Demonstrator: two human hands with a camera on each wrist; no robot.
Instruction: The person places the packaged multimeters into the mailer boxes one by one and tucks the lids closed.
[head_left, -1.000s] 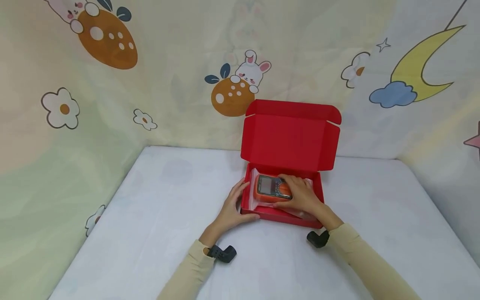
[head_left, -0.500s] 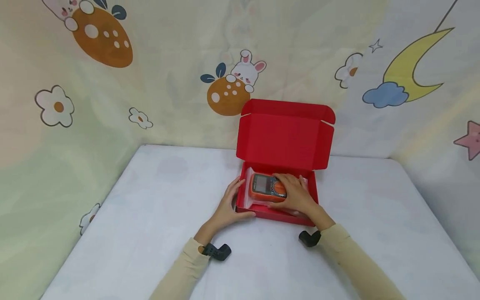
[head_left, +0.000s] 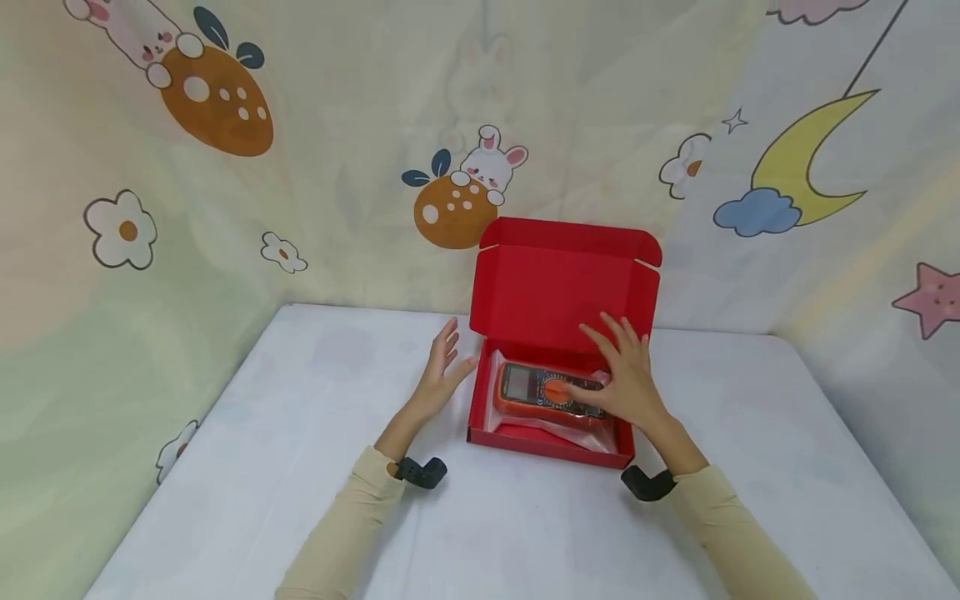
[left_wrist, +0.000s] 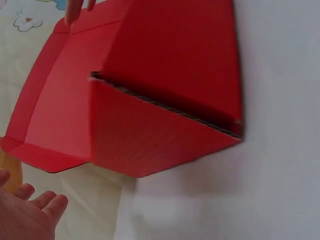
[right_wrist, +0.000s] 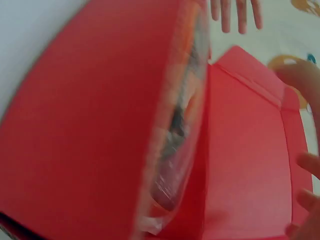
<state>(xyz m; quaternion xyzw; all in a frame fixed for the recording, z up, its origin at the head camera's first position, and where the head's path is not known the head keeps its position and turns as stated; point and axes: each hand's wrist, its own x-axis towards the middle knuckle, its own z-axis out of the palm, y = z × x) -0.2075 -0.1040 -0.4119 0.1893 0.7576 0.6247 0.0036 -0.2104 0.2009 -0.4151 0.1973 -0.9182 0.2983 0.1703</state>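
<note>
one left hand, one right hand, one multimeter in one box

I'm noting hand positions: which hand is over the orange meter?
The right hand: in the head view its thumb overlaps the orange meter. The left hand is beside the red box, to its left.

Box: matt cardboard, rough corrugated edges. Bag: clear, glossy plastic. Multimeter: smooth plastic.
</note>
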